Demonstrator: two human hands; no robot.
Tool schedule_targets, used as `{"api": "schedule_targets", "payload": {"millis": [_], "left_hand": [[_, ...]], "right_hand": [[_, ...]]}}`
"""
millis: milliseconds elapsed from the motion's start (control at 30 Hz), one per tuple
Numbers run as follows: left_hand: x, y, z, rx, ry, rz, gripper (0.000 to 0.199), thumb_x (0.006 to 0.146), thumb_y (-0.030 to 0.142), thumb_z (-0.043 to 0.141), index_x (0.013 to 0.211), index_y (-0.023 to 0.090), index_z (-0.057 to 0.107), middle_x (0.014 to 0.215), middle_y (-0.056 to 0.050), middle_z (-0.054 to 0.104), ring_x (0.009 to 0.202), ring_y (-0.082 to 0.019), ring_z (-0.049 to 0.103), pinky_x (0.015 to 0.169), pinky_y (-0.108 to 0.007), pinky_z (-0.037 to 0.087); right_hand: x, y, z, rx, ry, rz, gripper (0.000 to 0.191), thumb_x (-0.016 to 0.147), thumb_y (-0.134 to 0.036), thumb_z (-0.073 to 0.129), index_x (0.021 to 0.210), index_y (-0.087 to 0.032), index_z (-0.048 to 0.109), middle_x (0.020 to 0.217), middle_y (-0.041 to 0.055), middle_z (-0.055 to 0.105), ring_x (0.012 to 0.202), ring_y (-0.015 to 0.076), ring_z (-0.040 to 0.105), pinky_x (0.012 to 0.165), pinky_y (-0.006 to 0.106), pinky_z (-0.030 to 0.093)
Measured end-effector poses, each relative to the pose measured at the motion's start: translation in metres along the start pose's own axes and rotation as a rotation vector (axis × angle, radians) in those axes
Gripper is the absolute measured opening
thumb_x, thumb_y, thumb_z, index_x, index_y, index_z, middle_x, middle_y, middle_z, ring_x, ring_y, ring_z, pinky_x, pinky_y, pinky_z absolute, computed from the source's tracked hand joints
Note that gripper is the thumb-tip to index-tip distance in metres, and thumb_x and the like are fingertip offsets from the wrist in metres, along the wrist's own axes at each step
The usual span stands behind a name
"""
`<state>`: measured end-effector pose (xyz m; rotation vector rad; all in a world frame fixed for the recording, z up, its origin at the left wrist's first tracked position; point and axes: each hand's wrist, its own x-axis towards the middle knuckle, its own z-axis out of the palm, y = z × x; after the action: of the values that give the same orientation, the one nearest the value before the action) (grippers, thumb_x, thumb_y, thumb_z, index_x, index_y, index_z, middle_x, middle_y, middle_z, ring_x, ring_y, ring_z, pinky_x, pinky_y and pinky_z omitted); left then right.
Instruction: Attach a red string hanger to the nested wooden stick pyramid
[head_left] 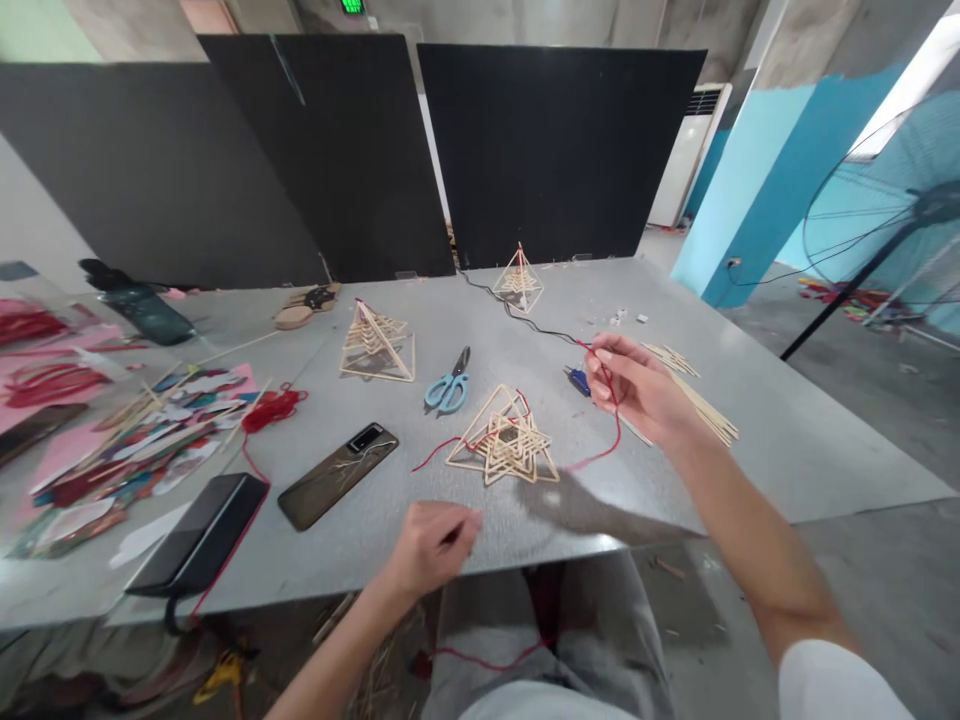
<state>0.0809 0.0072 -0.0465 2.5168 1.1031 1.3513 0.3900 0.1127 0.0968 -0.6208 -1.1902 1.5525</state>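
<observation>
My right hand (634,388) is raised over the right part of the table, its thumb and fingers pinching a red string (618,425) that hangs in a curve. Near the table's front edge, my left hand (437,545) is curled, with nothing visible in it. Between and beyond the hands lies a star-shaped frame of thin wooden sticks (514,440), with red string on it and a loose end to its left. Blue-handled scissors (448,390) lie behind it. A dark blue tool (577,380) is partly hidden beside my right hand.
Two stick pyramids (379,345) (519,283) stand farther back. A phone (337,475), a black case (201,535) and red yarn (274,408) lie left. Loose sticks (701,408) lie right. A black cable (525,320) crosses the table's back; a bottle (142,305) lies far left.
</observation>
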Motion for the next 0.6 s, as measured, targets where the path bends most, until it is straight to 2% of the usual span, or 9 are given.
{"api": "schedule_targets", "payload": {"millis": [100, 200, 267, 300, 333, 400, 467, 533, 600], "left_hand": [[0.009, -0.024, -0.027, 0.047, 0.141, -0.105, 0.045, 0.105, 0.024, 0.057, 0.062, 0.019, 0.067, 0.045, 0.005, 0.053, 0.04, -0.008, 0.05, 0.049, -0.021, 0.039], [0.031, -0.056, -0.046, 0.023, 0.274, -0.353, 0.049, 0.105, 0.037, 0.059, 0.059, 0.018, 0.067, 0.042, 0.006, 0.043, 0.037, -0.008, 0.04, 0.045, -0.022, 0.032], [0.05, -0.079, -0.049, -0.079, 0.343, -0.502, 0.051, 0.102, 0.047, 0.06, 0.06, 0.018, 0.066, 0.043, 0.006, 0.041, 0.039, -0.009, 0.038, 0.044, -0.023, 0.031], [0.059, -0.091, -0.048, -0.125, 0.385, -0.559, 0.052, 0.099, 0.052, 0.061, 0.06, 0.019, 0.065, 0.042, 0.007, 0.039, 0.038, -0.009, 0.035, 0.043, -0.024, 0.029], [0.067, -0.102, -0.046, -0.16, 0.433, -0.612, 0.052, 0.096, 0.056, 0.062, 0.059, 0.019, 0.064, 0.041, 0.006, 0.039, 0.037, -0.009, 0.034, 0.042, -0.024, 0.028], [0.079, -0.121, -0.039, -0.183, 0.49, -0.664, 0.052, 0.092, 0.06, 0.061, 0.058, 0.02, 0.062, 0.04, 0.006, 0.039, 0.036, -0.01, 0.034, 0.041, -0.025, 0.027], [0.081, -0.133, -0.032, -0.183, 0.504, -0.679, 0.052, 0.092, 0.06, 0.059, 0.057, 0.021, 0.061, 0.039, 0.006, 0.039, 0.036, -0.011, 0.035, 0.04, -0.025, 0.027], [0.073, -0.138, -0.028, -0.14, 0.481, -0.669, 0.048, 0.091, 0.055, 0.062, 0.058, 0.02, 0.066, 0.04, 0.005, 0.041, 0.037, -0.011, 0.036, 0.042, -0.025, 0.027], [0.06, -0.139, -0.026, 0.035, 0.387, -0.568, 0.046, 0.093, 0.05, 0.06, 0.061, 0.019, 0.071, 0.042, 0.004, 0.044, 0.04, -0.011, 0.041, 0.046, -0.025, 0.031]], "right_hand": [[0.01, 0.009, -0.013, -0.075, 0.023, -0.03, 0.034, 0.082, -0.039, 0.09, 0.101, -0.024, 0.067, 0.081, -0.0039, 0.063, 0.057, 0.0088, 0.053, 0.05, 0.024, 0.039], [0.029, 0.027, -0.038, -0.077, 0.119, -0.063, 0.041, 0.076, -0.041, 0.088, 0.103, -0.024, 0.064, 0.079, -0.0051, 0.059, 0.054, 0.0077, 0.045, 0.049, 0.023, 0.032], [0.041, 0.039, -0.059, -0.182, 0.204, -0.062, 0.041, 0.075, -0.045, 0.081, 0.104, -0.025, 0.061, 0.076, -0.0071, 0.051, 0.051, 0.0071, 0.034, 0.047, 0.023, 0.024], [0.045, 0.045, -0.07, -0.339, 0.264, -0.055, 0.038, 0.081, -0.05, 0.072, 0.106, -0.025, 0.059, 0.072, -0.0083, 0.046, 0.05, 0.008, 0.029, 0.047, 0.024, 0.022], [0.048, 0.049, -0.081, -0.525, 0.311, -0.03, 0.036, 0.087, -0.055, 0.063, 0.108, -0.025, 0.059, 0.068, -0.0097, 0.039, 0.048, 0.0095, 0.026, 0.047, 0.024, 0.022], [0.049, 0.053, -0.102, -0.658, 0.37, -0.008, 0.035, 0.092, -0.054, 0.057, 0.111, -0.024, 0.06, 0.061, -0.0106, 0.034, 0.048, 0.0116, 0.028, 0.048, 0.025, 0.024], [0.048, 0.051, -0.118, -0.903, 0.337, 0.025, 0.033, 0.096, -0.046, 0.056, 0.118, -0.023, 0.064, 0.06, -0.0082, 0.042, 0.051, 0.0137, 0.039, 0.053, 0.026, 0.03], [0.047, 0.047, -0.13, -1.324, 0.204, 0.097, 0.035, 0.099, -0.037, 0.057, 0.128, -0.021, 0.067, 0.067, -0.0025, 0.058, 0.063, 0.0172, 0.056, 0.06, 0.027, 0.036], [0.049, 0.044, -0.139, -1.695, 0.036, 0.197, 0.043, 0.096, -0.028, 0.06, 0.138, -0.021, 0.068, 0.082, 0.0045, 0.072, 0.08, 0.0224, 0.067, 0.068, 0.029, 0.04]]}}
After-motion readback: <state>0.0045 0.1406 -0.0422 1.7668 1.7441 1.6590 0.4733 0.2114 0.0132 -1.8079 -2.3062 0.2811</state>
